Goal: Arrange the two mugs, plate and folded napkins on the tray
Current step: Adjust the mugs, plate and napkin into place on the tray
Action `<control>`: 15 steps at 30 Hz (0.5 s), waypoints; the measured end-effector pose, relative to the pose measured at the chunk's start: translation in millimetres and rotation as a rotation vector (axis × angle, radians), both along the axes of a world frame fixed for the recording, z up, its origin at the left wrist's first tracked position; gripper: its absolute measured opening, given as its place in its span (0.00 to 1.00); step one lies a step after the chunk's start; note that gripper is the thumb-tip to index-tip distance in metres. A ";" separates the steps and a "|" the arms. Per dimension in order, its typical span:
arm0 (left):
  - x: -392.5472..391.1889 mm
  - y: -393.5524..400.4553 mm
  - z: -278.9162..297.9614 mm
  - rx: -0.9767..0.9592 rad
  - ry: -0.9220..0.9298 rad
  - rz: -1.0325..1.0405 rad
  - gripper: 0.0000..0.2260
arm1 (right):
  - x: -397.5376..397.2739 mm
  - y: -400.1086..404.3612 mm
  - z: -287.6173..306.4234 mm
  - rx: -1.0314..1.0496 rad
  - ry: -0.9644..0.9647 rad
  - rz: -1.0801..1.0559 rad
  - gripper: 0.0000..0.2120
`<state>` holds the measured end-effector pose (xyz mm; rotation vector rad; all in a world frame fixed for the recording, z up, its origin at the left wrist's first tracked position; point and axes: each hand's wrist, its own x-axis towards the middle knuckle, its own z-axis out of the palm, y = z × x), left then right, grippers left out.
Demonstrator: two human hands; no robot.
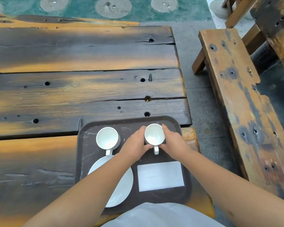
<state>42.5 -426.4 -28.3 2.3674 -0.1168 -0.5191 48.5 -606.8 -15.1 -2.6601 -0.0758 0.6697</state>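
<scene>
A dark brown tray (88, 148) lies at the table's near right corner. Two white mugs stand upright in its far half. The left mug (107, 138) is free, handle toward me. The right mug (154, 134) is cupped between my left hand (135, 145) and my right hand (174, 142), its handle pointing at me between my thumbs. A white plate (121, 187) rests in the near left of the tray, partly hidden by my left forearm. White folded napkins (160, 176) lie flat in the near right.
The tray sits on a dark weathered plank table (82, 89) whose right edge runs just beyond the tray. A wooden bench (236, 99) stands to the right across a strip of concrete floor. A pond lies beyond the table.
</scene>
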 end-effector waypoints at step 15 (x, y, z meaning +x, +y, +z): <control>-18.0 14.8 11.0 0.141 -0.053 -0.043 0.39 | -22.3 -4.2 17.0 -0.075 -0.056 -0.087 0.43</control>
